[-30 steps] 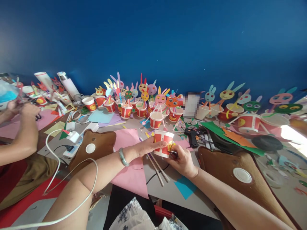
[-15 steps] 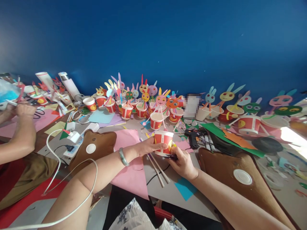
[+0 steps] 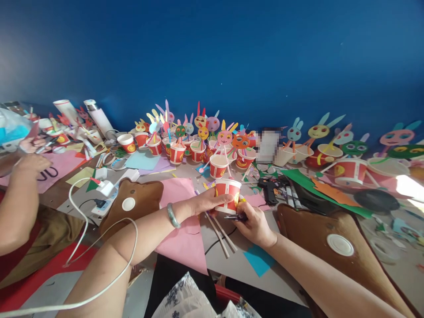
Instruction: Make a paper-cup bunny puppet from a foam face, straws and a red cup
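Observation:
A red and white paper cup is held upright by my left hand, its thumb lying across the front. My right hand is closed around a dark tool, perhaps scissors, with its tip pointing left just below the cup. A bit of yellow shows between my right fingers and the cup's side. Just behind stands another cup with a pink rabbit face above it. Thin pale sticks lie on the table below my hands.
Rabbit-faced cups line the blue wall. Pink paper and a brown cushion are left, a second cushion right. A black glue gun lies behind my right hand. A white cable crosses my left arm. Another person's hands work far left.
The view has shifted slightly. The dark tool now sits a little apart below the cup and shows more of its blades. The other person's hands and arm have moved at the far left.

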Tool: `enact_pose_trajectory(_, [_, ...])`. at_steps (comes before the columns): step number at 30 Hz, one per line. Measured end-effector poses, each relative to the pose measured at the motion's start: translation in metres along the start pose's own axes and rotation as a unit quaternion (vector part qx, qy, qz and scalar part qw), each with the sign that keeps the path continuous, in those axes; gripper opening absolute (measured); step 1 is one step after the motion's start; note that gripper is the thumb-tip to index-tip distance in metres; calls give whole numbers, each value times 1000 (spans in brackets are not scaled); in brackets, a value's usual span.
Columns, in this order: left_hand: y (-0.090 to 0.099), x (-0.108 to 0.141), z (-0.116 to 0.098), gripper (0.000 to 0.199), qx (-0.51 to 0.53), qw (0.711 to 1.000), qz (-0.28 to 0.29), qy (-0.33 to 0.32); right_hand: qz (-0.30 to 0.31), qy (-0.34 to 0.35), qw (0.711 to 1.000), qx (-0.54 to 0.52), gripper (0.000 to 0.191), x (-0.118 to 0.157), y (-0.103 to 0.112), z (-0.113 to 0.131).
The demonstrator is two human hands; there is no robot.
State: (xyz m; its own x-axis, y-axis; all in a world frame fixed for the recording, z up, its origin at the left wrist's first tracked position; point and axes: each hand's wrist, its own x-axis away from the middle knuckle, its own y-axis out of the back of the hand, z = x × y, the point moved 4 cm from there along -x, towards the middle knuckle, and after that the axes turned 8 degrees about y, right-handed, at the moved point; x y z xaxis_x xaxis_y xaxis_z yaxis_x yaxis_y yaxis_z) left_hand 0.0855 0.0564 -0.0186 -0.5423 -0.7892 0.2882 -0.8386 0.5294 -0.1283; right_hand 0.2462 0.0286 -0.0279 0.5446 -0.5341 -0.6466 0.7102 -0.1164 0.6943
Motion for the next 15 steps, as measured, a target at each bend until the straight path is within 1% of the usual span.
enact_pose_trajectory(3, [0,3,-5,58,0,1000,7,6,-4,-6,1000,-1,17,0,1,-2])
enact_pose_trajectory(6, [-1,5,-10,61,0,999,31,-9,-16,4,1000,0,18,0,1,-5])
enact_pose_trajectory(8, [0,5,-11,62,-5,999,35,-25,-28,16,999,0,19,0,0,-6])
enact_pose_trajectory(12, [5,1,-8,59,-34,998,-2,-55,-35,26,999,3,20,-1,0,-7])
enact_pose_trajectory(15, [8,-1,-8,62,-60,995,-23,-72,-27,22,999,-3,20,0,0,-7])
